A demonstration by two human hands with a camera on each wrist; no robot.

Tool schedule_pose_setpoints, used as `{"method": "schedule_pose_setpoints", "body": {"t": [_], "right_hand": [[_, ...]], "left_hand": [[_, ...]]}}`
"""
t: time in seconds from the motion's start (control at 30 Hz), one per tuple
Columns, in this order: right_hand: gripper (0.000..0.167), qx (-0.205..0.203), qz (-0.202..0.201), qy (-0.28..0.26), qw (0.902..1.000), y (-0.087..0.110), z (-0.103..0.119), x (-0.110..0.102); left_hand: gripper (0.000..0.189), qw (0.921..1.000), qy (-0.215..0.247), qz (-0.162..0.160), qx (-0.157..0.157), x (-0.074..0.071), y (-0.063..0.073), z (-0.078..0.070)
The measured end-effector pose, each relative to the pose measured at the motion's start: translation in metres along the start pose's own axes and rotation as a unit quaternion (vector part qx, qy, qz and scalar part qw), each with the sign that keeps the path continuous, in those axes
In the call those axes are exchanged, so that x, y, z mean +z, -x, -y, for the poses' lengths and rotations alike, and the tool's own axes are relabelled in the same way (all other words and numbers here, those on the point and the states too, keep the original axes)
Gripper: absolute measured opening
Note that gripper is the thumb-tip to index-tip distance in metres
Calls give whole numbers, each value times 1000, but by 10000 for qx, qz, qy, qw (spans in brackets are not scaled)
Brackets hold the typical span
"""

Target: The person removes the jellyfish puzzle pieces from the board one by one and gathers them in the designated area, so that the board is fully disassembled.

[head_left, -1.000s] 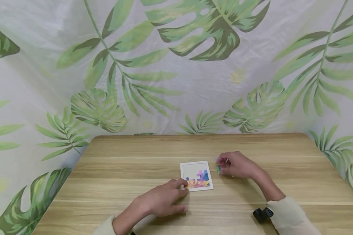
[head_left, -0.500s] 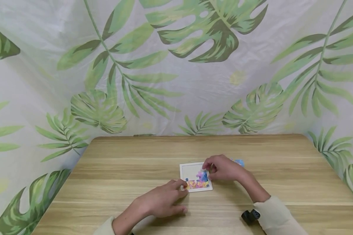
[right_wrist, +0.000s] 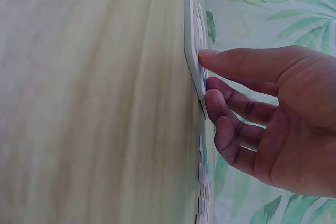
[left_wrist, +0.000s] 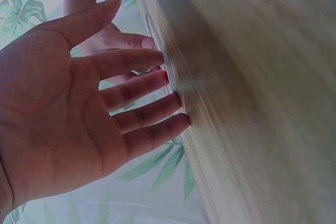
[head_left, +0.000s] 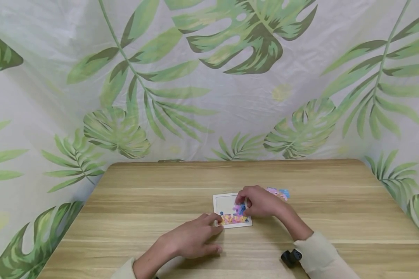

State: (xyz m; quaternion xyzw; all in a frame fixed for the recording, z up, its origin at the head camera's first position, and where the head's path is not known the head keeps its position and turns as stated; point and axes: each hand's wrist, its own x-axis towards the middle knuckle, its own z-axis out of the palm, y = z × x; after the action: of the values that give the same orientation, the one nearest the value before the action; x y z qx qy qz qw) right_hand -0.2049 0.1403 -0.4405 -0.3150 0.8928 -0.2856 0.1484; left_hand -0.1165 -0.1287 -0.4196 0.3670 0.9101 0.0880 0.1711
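Note:
A small white-framed jigsaw puzzle board point(head_left: 215, 205) lies on the table, its lower part filled with pink and yellow pieces and blue and pink ones at the right. My left hand point(head_left: 195, 235) rests fingertips on its lower left corner, fingers nearly straight in the left wrist view. Over the board's right side, my right hand point(head_left: 262, 201) pinches a puzzle piece between thumb and curled fingers, mostly hidden by them. In the right wrist view the right thumb tip touches the board's face just inside the white edge point(right_wrist: 190, 40).
Loose pink and blue puzzle pieces point(head_left: 283, 193) lie on the wooden table point(head_left: 143, 201) just behind the right hand. A black wrist camera point(head_left: 291, 258) sits by the right sleeve. A leaf-patterned cloth point(head_left: 195, 97) hangs behind the table's far edge.
My right hand has moved left from the loose pieces onto the board's right side, carrying a puzzle piece. The loose pieces have come into view behind it. The left hand has stayed put.

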Motion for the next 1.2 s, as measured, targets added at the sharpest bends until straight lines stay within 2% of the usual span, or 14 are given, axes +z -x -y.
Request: {"method": "schedule_pose_setpoints", "body": {"t": [0.33,0.63,1.2], "right_hand": [[31,234,-90,-74,9997,-1,5,2],[34,168,-183,43,9997,-1,4,3],[32,140,-188,-107,9997,-1,6,5]], "left_hand": [[56,10000,-6,-9,4,1,-1,0],[56,10000,-14,11,5,0,-1,0],[55,10000,-54,0,-14,1,-1,-1]]}}
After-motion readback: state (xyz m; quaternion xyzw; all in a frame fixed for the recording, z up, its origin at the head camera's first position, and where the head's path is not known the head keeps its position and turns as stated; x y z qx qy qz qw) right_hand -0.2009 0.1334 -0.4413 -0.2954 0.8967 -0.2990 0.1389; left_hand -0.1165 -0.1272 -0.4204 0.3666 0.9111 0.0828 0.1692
